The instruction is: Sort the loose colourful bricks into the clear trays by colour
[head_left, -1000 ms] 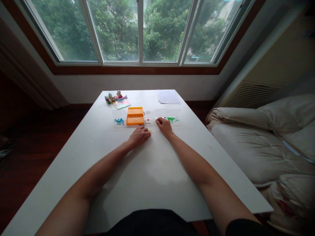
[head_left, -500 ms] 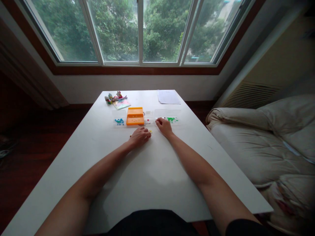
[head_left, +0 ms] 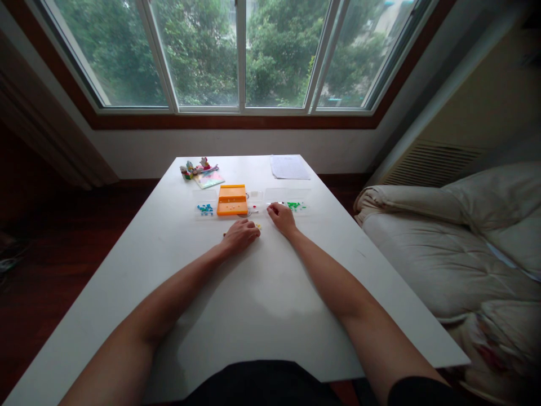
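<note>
My left hand (head_left: pixel 242 234) rests low on the white table with its fingers curled. Small yellow pieces (head_left: pixel 258 226) show just beyond its fingertips; whatever it holds is hidden. To its right, my right hand (head_left: pixel 282 217) has thumb and fingers pressed together at the near side of a clear plastic box (head_left: pixel 305 194). Anything in that pinch is too small to name. Green pieces (head_left: pixel 295 206) lie in the box, beside the right hand. An orange case (head_left: pixel 232 208) stands open past the left hand, with a few tiny pieces in it.
Blue pieces (head_left: pixel 205 209) sit in another clear box left of the orange case. Small toy figures (head_left: pixel 204 163) and a pastel-coloured packet (head_left: pixel 210 179) are at the back left, white papers (head_left: pixel 289 167) at the back right. A beige sofa (head_left: pixel 422 254) stands right of the table.
Almost nothing differs. The fingers of my left hand have shifted very slightly by the yellow pieces; my right hand stays in place.
</note>
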{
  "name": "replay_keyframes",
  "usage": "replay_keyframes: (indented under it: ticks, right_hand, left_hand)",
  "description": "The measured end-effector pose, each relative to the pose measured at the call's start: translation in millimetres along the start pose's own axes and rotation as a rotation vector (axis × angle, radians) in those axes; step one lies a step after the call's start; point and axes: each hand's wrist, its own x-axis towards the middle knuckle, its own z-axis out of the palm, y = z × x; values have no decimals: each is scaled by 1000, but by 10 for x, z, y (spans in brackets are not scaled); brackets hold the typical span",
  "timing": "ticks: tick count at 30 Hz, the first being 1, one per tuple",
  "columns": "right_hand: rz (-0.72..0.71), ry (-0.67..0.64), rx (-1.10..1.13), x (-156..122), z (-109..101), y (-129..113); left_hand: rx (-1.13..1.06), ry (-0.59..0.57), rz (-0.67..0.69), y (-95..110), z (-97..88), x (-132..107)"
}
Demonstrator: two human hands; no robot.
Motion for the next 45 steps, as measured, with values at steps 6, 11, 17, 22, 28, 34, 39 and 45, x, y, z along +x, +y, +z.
replay_keyframes:
  ticks: [6,11,17,22,28,34,39,45]
  right_hand:
    - [-2,-2,-9,2,4,4]
    - [-8,-2,-1,2,18,28]
    - [-17,1,11,2,22,34]
    - [-6,-5,12,3,15,25]
    - [-6,-3,3,7,1,10]
    - [-16,1,6,2,-9,-8]
    - [-13,-2,2,3,-8,2]
    - [-13,1,-2,7,-8,12]
  left_hand:
    - [-10,17,-3,-12,-5,-7]
    - [-38,64,-27,-45,-6,-12]
    - [-107,115,-74,-60,-2,-17]
    - [-119,167,-138,-170,-51,-32]
    - [-88,319,-340,-585,-163,-28]
    - [10,372,-566,-965,-253,-35]
    - [60,359,-613,-1087,-305,9]
    - [73,351,-655,-1123,-281,92]
